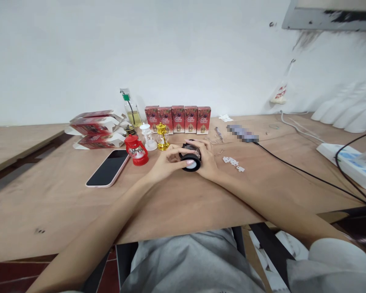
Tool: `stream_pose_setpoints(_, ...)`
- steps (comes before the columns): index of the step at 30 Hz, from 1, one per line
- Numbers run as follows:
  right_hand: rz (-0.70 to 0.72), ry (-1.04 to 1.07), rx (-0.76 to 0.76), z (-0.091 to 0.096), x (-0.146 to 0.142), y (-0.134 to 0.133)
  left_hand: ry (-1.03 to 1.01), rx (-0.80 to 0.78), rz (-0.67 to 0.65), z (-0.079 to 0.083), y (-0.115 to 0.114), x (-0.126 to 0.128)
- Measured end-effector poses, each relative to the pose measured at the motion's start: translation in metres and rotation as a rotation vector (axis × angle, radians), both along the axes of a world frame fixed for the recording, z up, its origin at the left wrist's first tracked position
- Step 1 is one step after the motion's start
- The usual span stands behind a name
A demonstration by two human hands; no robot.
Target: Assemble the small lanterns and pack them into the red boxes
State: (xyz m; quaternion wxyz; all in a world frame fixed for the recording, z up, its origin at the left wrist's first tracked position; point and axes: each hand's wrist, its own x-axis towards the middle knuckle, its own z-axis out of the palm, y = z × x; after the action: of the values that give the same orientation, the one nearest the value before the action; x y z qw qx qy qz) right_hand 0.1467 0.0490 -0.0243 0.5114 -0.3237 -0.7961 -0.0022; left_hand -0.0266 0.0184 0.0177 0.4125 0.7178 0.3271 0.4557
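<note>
Black lantern (193,156): between your two hands over the bench (177,203), tipped, round end facing you.
Left hand (166,162): your fingers grip its left side, thumb on the round end.
Right hand (208,159): your fingers wrap its right side.
Near your left: red lantern (136,150), gold lantern (162,137), both upright.
Near your right: white pieces (231,161), lying flat.

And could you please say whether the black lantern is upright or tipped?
Tipped: the black lantern has its round base facing the camera rather than the table.
</note>
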Motion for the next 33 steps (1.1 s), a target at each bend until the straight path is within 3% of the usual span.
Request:
stream_pose_setpoints(3,0.016,-0.024,0.038,0.000,0.001,0.000,0.129,0.181,0.037,-0.003,-0.002,-0.001)
stream_pose_setpoints(6,0.047,-0.038,0.042,-0.002,0.001,0.001,0.171,0.221,0.065,-0.007,-0.002,-0.001)
stream_pose_setpoints(9,0.050,-0.019,0.042,-0.004,0.001,0.003,0.140,0.168,0.060,-0.009,0.000,-0.002)
stream_pose_setpoints(15,0.038,-0.012,0.171,-0.007,0.001,0.005,0.100,0.006,-0.186,-0.005,-0.001,-0.002)
stream_pose_setpoints(19,0.049,-0.028,0.202,-0.006,0.002,0.010,0.091,-0.083,-0.212,-0.004,-0.002,0.001)
stream_pose_setpoints(23,0.047,0.018,0.137,-0.002,0.007,0.021,-0.005,-0.091,-0.156,-0.005,0.003,-0.002)
stream_pose_setpoints(27,-0.066,0.073,0.047,-0.003,0.021,0.037,-0.131,-0.047,0.022,-0.006,0.012,-0.010)
stream_pose_setpoints(33,-0.075,-0.057,-0.333,-0.005,0.038,0.052,-0.227,-0.135,0.171,-0.008,0.019,-0.015)
